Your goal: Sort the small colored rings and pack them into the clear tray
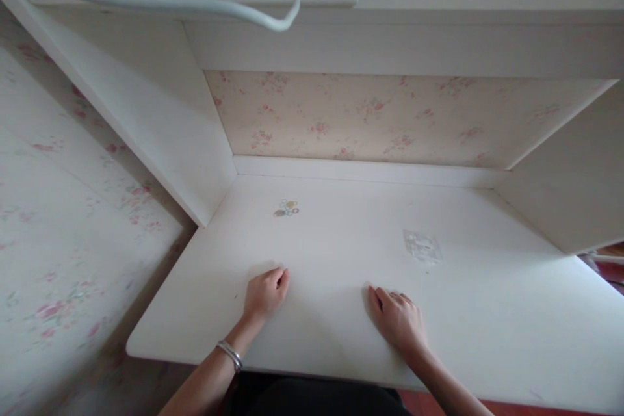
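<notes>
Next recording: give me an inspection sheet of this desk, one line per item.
Surface: white desk, bare in most places.
Things at hand: small cluster of coloured rings and a clear patch, both beyond the hands.
Clutter: nothing seen.
Hands: left hand resting on the desk with fingers curled, bracelet on its wrist; right hand lying flat; both hold nothing.
Cables: white cable hanging below the upper shelf.
Surroundings: floral wallpaper behind; shelf above.

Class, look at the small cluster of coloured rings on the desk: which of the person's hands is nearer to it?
Left. The left hand rests on the desk just in front of the rings; the right hand lies flat farther off, to their right.
</notes>
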A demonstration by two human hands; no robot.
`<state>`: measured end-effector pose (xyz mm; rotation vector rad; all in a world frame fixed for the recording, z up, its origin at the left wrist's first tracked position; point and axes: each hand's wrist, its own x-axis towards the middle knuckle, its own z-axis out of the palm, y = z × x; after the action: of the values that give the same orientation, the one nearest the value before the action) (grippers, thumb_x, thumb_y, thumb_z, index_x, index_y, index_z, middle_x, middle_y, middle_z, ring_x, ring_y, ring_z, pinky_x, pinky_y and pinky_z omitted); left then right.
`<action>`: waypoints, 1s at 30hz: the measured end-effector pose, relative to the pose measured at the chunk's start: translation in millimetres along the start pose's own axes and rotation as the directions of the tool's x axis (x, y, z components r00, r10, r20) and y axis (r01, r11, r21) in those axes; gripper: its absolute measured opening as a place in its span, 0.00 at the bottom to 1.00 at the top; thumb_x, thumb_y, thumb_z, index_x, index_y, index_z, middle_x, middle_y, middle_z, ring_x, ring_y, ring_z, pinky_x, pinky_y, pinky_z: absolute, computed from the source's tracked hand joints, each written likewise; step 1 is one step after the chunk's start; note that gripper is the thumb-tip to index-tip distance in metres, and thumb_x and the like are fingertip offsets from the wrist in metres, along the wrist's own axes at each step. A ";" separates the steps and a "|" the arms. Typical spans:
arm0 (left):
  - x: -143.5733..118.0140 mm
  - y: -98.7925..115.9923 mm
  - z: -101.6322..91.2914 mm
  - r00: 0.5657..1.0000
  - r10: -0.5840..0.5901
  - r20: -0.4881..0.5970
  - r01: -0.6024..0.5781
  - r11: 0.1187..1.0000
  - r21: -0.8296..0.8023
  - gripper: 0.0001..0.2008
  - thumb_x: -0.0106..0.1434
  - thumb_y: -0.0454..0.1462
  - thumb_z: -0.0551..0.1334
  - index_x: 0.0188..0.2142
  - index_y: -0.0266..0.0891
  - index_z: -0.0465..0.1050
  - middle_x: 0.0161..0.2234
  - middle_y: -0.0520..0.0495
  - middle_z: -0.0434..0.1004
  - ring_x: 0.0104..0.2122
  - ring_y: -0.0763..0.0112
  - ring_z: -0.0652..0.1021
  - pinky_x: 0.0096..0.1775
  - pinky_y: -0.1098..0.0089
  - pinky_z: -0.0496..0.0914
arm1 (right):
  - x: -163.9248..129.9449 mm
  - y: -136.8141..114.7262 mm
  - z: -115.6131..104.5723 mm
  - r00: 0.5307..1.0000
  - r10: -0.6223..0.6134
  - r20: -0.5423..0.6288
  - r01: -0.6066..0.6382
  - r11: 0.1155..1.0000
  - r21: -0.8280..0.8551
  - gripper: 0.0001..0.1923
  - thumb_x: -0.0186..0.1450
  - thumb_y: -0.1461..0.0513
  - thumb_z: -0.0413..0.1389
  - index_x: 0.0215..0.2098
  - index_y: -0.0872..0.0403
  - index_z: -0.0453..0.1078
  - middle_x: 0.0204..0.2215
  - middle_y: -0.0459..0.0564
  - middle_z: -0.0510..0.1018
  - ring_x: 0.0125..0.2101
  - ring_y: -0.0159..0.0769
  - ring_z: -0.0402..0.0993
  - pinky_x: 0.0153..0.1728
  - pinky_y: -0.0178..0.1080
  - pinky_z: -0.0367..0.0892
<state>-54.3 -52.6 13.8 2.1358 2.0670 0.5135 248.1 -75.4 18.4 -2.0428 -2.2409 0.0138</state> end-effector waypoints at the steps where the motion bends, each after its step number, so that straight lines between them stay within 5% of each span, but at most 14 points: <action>1: -0.1 -0.2 0.3 1.000 0.005 0.003 -0.005 1.000 0.008 0.21 0.66 0.44 0.46 0.22 0.40 0.67 0.20 0.50 0.72 0.20 0.74 0.67 0.26 0.70 0.49 | -0.6 -0.6 0.0 1.000 -0.003 0.003 0.003 1.000 -0.011 0.22 0.69 0.55 0.39 0.27 0.49 0.70 0.24 0.47 0.78 0.27 0.35 0.73 0.32 0.36 0.56; 30: -3.0 -4.4 1.0 0.998 0.070 0.010 -0.069 0.996 -0.047 0.20 0.63 0.41 0.48 0.17 0.38 0.64 0.17 0.51 0.67 0.19 0.75 0.62 0.26 0.70 0.49 | -3.7 -3.0 0.9 0.998 0.004 0.055 -0.002 0.999 -0.045 0.23 0.69 0.53 0.38 0.27 0.49 0.71 0.24 0.47 0.79 0.24 0.34 0.73 0.25 0.33 0.53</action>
<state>-58.1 -55.2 11.0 2.1852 1.9606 0.5508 245.4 -79.3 17.5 -2.0934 -2.2910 0.0200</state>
